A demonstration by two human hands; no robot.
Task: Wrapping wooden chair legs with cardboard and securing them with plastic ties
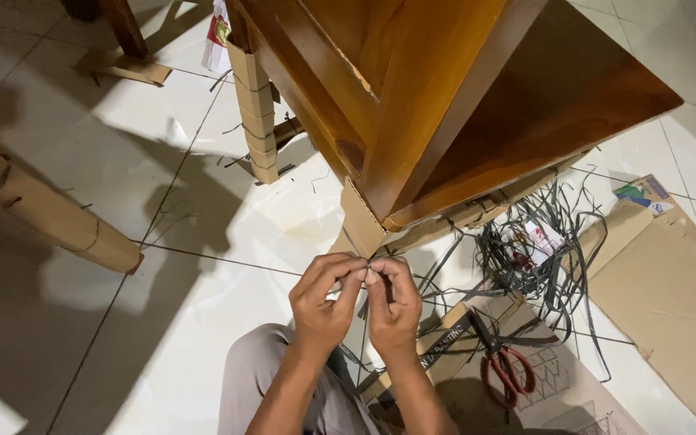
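Open tiled floor (203,242) lies left of both hands, free out to the cardboard-wrapped leg (50,217) at far left. Ahead, wooden furniture (445,97) overhangs and blocks passage. Right: tangled strapping (541,250), red-handled scissors (507,369) and flat cardboard (662,298) crowd the floor.

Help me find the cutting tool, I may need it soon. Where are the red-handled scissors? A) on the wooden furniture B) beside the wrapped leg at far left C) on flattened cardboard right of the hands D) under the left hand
C: the red-handled scissors lie on the flattened cardboard, right of both hands.
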